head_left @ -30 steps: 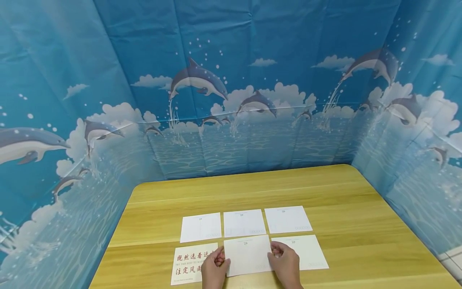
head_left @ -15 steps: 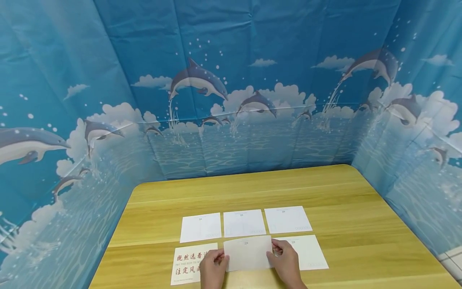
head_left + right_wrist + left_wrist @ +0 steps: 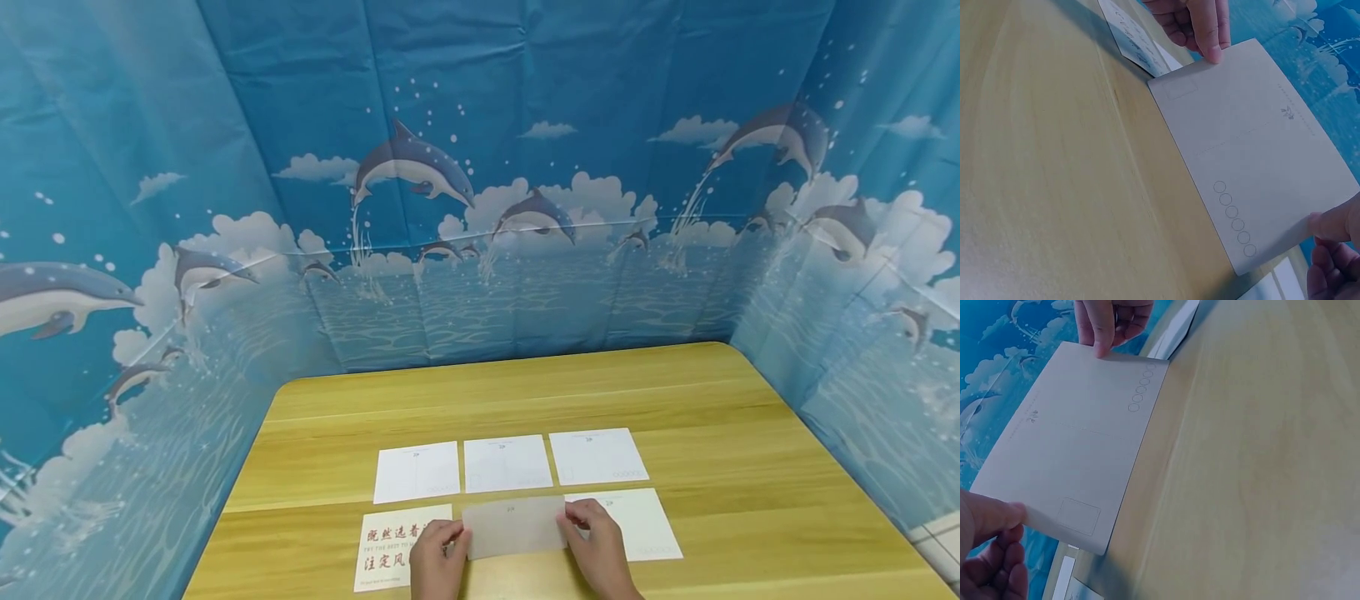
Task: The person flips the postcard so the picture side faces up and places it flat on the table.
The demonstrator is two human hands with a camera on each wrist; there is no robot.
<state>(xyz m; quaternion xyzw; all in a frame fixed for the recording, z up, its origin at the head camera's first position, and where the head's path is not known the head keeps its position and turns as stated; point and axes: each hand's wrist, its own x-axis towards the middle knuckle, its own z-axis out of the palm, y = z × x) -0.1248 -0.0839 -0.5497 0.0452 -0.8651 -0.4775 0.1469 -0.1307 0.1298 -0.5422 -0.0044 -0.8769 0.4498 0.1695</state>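
Note:
A white postcard [image 3: 514, 528] is held up off the table between both hands, its printed back with small circles and a stamp box showing in the wrist views. My left hand [image 3: 439, 557] pinches its left edge, thumb on the near face [image 3: 1054, 450]. At the opposite edge my right hand [image 3: 597, 546] pinches it the same way. Left of it on the table lies a postcard with red Chinese lettering [image 3: 386, 550], partly covered by the left hand. Behind the right hand a blank-looking postcard [image 3: 648, 525] lies flat, its left part hidden.
Beyond the held card, a row of three white postcards [image 3: 417, 473], [image 3: 508, 464], [image 3: 597, 457] lies on the yellow wood-grain table [image 3: 525, 392]. A blue dolphin-printed curtain [image 3: 525, 292] surrounds the table's back and sides.
The held postcard has come up off the table and tilted, its face now darker and looking shorter in the head view. Both hands have risen with it, moving slightly.

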